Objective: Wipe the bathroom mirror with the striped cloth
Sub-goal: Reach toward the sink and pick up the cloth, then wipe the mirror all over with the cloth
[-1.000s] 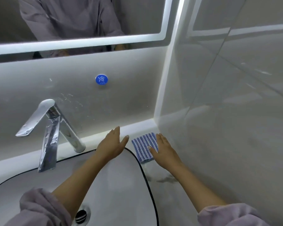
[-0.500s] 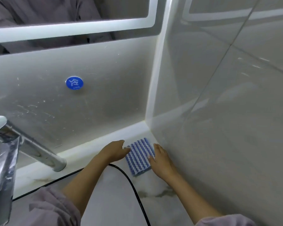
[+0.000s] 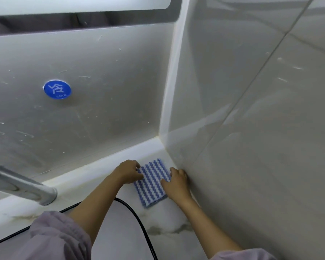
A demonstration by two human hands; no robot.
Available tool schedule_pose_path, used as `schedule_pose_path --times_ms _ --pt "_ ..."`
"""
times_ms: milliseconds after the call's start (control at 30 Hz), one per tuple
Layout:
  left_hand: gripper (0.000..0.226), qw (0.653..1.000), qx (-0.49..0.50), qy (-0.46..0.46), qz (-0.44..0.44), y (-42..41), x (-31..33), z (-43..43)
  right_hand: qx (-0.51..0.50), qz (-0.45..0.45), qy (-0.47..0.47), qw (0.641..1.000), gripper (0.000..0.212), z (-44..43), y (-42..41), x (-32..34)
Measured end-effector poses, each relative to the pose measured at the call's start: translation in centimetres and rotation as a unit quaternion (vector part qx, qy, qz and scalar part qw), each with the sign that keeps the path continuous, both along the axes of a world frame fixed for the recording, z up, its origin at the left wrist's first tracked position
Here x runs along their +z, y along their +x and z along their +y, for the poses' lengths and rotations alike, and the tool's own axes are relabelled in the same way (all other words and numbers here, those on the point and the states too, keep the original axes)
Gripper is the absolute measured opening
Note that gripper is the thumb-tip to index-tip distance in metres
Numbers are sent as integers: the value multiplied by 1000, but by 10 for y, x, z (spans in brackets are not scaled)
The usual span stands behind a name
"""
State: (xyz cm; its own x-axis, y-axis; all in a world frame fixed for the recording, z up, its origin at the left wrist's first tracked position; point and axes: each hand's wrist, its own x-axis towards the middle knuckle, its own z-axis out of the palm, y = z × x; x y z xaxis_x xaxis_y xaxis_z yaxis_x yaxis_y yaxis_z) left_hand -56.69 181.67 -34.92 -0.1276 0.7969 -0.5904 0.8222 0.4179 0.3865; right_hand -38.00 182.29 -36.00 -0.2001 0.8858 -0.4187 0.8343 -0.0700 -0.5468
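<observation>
A folded blue-and-white striped cloth (image 3: 152, 182) lies flat on the marble counter, tucked into the corner where the back wall meets the right wall. My left hand (image 3: 128, 173) pinches its left edge with curled fingers. My right hand (image 3: 176, 182) grips its right edge, fingers bent over the fabric. The mirror (image 3: 79, 19) shows only as a lit strip and a dark band along the top of the view.
A chrome faucet (image 3: 21, 186) juts in from the left. The sink's black rim (image 3: 137, 222) curves under my left forearm. A round blue "cold" sticker (image 3: 57, 89) sits on the spotted back wall. Glossy tiles (image 3: 251, 109) close off the right side.
Both hands went from lying flat beside the cloth to closing their fingers on its two edges. My head moved closer and to the right, so the faucet and mirror slid toward the frame's edges.
</observation>
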Motion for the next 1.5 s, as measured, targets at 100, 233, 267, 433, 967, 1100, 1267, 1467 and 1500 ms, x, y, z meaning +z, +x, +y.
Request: schedule_pose_path --times_ms 100,233,267,433,967,1100,1267,1467,1500 --pt "42 1000 -2 -14 0 1 -3 2 -36 18 -16 999 50 4 -4 2" --pt "29 999 -21 -44 14 3 -6 3 -67 30 -31 997 33 6 -9 3" --pt "32 998 -26 -48 17 4 -6 3 -58 26 -38 997 34 6 -10 2" --pt "38 998 -47 -41 21 4 -6 1 13 -59 -10 998 42 0 -12 -1" --pt "25 890 271 197 -310 0 74 -31 -56 270 -87 957 25 5 2 80" --pt "29 808 322 233 -434 6 110 -54 -83 366 -116 920 13 -10 2 118" --pt "40 756 312 271 -507 19 151 -95 -111 456 -136 873 21 -41 0 164" --pt "32 753 305 331 -480 26 196 -152 -71 473 -132 868 26 -81 1 207" --pt "30 759 302 334 -471 26 203 -162 -59 477 -139 866 27 -86 2 214"
